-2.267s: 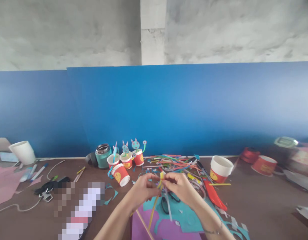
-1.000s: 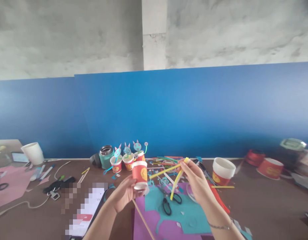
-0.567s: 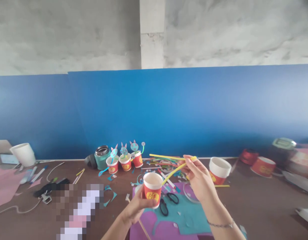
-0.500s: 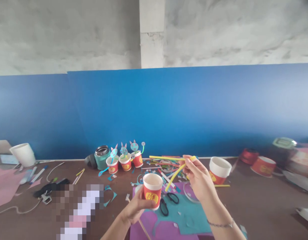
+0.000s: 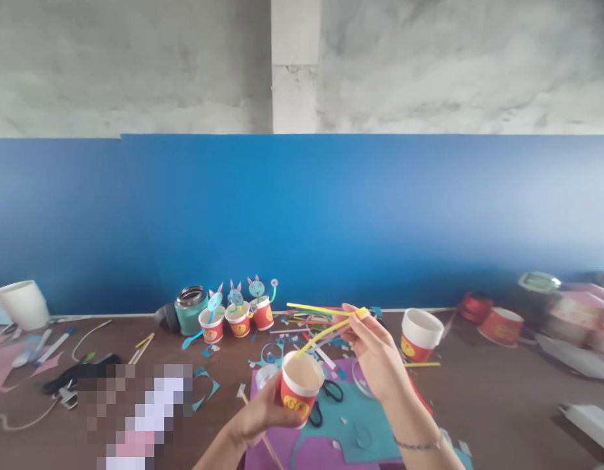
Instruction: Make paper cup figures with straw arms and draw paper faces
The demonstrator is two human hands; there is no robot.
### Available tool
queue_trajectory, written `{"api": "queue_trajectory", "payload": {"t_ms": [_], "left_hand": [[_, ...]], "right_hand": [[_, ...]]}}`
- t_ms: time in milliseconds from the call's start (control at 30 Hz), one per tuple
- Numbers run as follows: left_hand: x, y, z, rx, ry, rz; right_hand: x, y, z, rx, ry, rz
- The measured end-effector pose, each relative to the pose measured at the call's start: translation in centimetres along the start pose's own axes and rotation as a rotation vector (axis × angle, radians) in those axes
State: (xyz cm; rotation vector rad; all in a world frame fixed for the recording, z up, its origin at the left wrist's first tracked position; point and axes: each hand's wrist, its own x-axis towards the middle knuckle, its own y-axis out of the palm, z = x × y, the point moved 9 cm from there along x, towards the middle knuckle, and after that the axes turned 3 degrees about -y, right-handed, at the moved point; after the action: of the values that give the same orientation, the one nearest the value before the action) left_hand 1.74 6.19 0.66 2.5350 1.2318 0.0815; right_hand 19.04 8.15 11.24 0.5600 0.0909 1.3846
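The red-and-white paper cup [image 5: 307, 399] is up in the left hand [image 5: 262, 410], mouth upward and tilted a little, above the purple sheet [image 5: 316, 450] and teal sheet [image 5: 375, 434]; that hand wraps its side, thumb across the front. The right hand [image 5: 373, 352] pinches the joined end of two yellow straws [image 5: 326, 331], whose free ends spread leftward, the lower one reaching the cup's far rim; whether it touches is unclear. Judging by the three cups [image 5: 214, 331] at the back of the worktop [image 5: 488, 398], each bearing an eared face [image 5: 215, 301], those look assembled, while the held cup has neither face nor straw fixed to it. Half a second ago the lower straw tip was right of the cup; 2.3 seconds ago both hands met at the straws, and a cup lay tipped beside the three.
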Motion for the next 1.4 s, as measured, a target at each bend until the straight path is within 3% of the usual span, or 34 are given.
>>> {"api": "queue_trajectory", "payload": {"t_ms": [200,300,367,500,567,733,867,967,1100,1200,1233,1333,1400], "left_hand": [[0.1,0.2,0.2,0.019,-0.004,0.031],[0.3,-0.3,-0.5,0.053,0.043,-0.012],[0.5,-2.0,-1.5,0.13,0.115,-0.164],[-1.1,-6.9,-4.8,0.476,0.256,-0.673],[-1.6,-8.3,-5.4,0.58,0.218,-0.777],[-2.6,-10.1,-5.6,0.676,0.142,-0.889],[-2.7,-10.4,-5.1,0.679,0.101,-0.809],[-2.6,-9.2,-5.1,0.701,0.059,-0.713],[-2.4,-5.2,-7.4,0.693,0.293,-0.712],[0.4,-1.5,-4.9,0.387,0.155,-0.412],[1.0,-0.9,-4.1,0.292,0.109,-0.36],[1.2,-1.8,-3.2,0.202,0.08,-0.463],[0.7,-2.9,-3.4,0.153,0.117,-0.539]], "right_hand": [[-0.2,0.7,0.0,-0.03,0.012,0.045],[-0.2,0.6,-0.1,-0.052,0.022,0.034],[-0.2,0.2,0.2,-0.046,0.002,0.003],[-0.2,0.0,0.5,-0.031,-0.002,-0.011],[-0.2,0.4,0.2,-0.06,0.025,0.027],[-0.4,0.8,-1.0,-0.151,0.065,0.074],[-0.5,1.3,-1.5,-0.285,0.085,0.152],[-0.8,2.1,-2.2,-0.331,0.123,0.237],[-1.4,3.3,-4.1,-0.352,0.178,0.292],[-1.5,4.0,-5.7,-0.411,0.161,0.327],[-1.5,3.9,-6.0,-0.474,0.129,0.339],[-1.4,3.1,-6.4,-0.896,-0.041,0.346],[-1.9,2.7,-7.6,-1.223,-0.058,0.418]]}}
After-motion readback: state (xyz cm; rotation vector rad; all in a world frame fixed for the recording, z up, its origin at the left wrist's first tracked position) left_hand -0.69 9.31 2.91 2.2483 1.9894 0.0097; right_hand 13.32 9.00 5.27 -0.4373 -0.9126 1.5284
